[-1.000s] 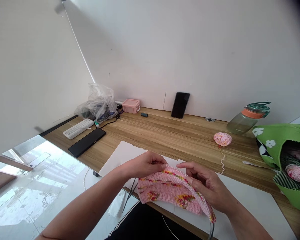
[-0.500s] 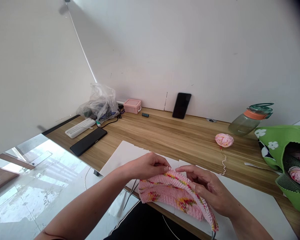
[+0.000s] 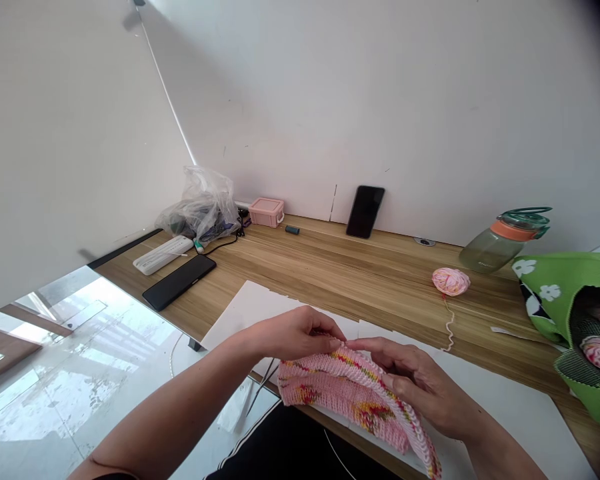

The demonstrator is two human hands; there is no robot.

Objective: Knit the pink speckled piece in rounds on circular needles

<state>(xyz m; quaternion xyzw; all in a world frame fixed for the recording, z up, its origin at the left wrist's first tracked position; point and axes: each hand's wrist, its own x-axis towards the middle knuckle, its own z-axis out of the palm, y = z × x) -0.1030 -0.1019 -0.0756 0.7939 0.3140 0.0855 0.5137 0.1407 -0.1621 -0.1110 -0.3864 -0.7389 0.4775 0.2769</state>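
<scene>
A pink knitted piece point(image 3: 340, 387) with red, yellow and green flecks hangs at the desk's front edge. My left hand point(image 3: 300, 333) pinches its upper edge between thumb and fingers. On the right, my right hand point(image 3: 415, 380) grips the same edge, its thumb on the near side and its index finger stretched toward the left fingertips. Dark needle ends or a cable point(image 3: 265, 383) show at the knitting's left end. From a pink yarn ball point(image 3: 451, 282) on the desk, a strand runs down toward my right hand, where it passes out of sight.
White paper sheets point(image 3: 510, 400) lie under my hands. A green flowered bag point(image 3: 545, 293) with more yarn and a tilted bottle point(image 3: 495, 240) are at right. One phone point(image 3: 365, 212) leans on the wall; another phone point(image 3: 180, 282), a power strip point(image 3: 163, 255) and a plastic bag point(image 3: 200, 207) are at left.
My right index finger has moved left and now meets the left fingertips. The knitting's right end hangs slightly lower, and the view has shifted a little.
</scene>
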